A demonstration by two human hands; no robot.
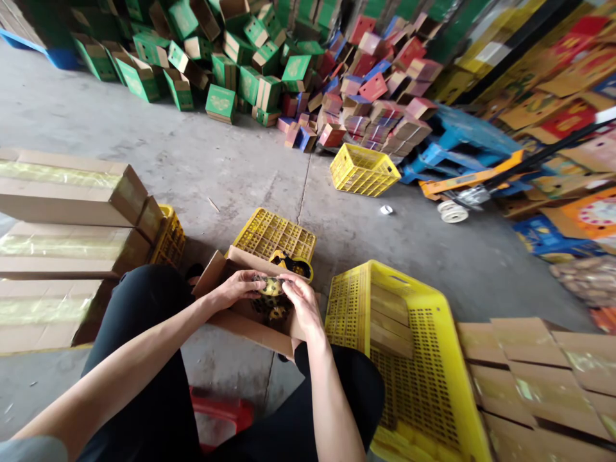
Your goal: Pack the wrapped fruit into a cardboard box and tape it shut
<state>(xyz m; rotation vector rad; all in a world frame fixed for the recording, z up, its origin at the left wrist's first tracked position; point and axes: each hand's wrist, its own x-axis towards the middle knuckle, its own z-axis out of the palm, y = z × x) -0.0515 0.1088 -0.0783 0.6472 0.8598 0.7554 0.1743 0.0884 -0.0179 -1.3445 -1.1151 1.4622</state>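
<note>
My left hand (239, 287) and right hand (299, 301) both pinch a small yellow-and-black mottled object (272, 286) above the open brown cardboard box (250, 321) on my lap, where a few similar pieces already lie, the flaps unsealed.

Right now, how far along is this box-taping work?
Done: taped flat boxes stacked at left. In hand: both hands, left hand and right hand, grip a yellow tape dispenser over an open cardboard box. Left: unclear; more flat cartons lie at right.
</note>
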